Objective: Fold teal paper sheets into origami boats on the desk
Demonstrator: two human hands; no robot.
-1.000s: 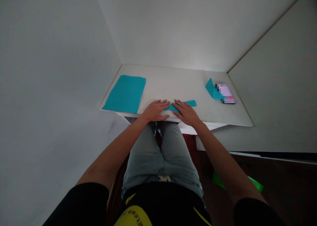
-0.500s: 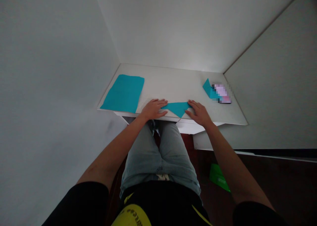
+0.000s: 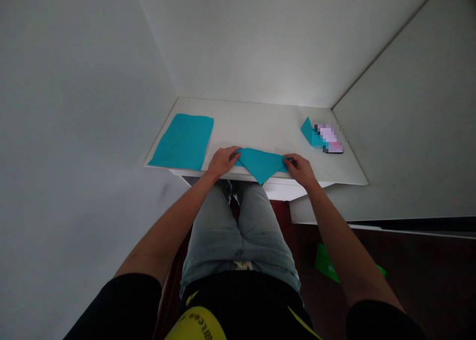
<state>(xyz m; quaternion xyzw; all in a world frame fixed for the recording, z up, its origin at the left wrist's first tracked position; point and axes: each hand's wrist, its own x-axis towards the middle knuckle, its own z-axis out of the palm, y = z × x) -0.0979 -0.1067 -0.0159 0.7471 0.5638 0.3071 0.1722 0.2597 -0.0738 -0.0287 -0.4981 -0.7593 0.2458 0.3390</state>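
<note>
Grip first: the left hand (image 3: 224, 160) had thumb and fingers drawn together on one end of the folded teal sheet (image 3: 262, 164), and the right hand (image 3: 300, 169) was likewise pinched closed on the other end, with hardly any gap in either. Half a second earlier both had lain flatter, fingers extended over the ends.

White and broad, the bench (image 3: 256, 124) ran across the middle of the frame. A larger flat sheet (image 3: 184, 141) lay at its left end, apart from the hands and much as before.

At the bench's front edge, centre of the frame, the folded sheet showed more of its face than it had: a wider triangle, point downward, its tip now just past the edge. More teal showed beneath it at both sides. By my judgement, the work had gone from pressing to handling the layers by their ends.

Smallest, right of centre, a creased teal piece (image 3: 307, 131) remained, partly covered by a pixelated object (image 3: 329, 137).
</note>
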